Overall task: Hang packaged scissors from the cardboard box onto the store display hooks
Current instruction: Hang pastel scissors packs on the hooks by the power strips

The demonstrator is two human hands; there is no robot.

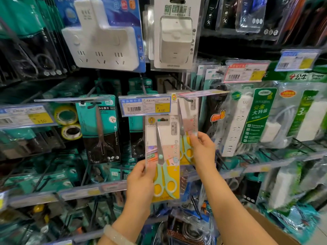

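Head view: left hand (139,183) gripping a scissors pack (162,156), held upright below the price tag (145,106). Right hand (203,147) pinching a second scissors pack (187,131) hanging on the display hook (187,99). Cardboard box (269,227) at lower right, contents not visible.

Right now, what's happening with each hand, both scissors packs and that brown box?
Left hand: gripping the front scissors pack.
Front scissors pack: held upright, off the hook.
Right hand: pinching the back scissors pack.
Back scissors pack: hanging at the hook.
Cardboard box: open.
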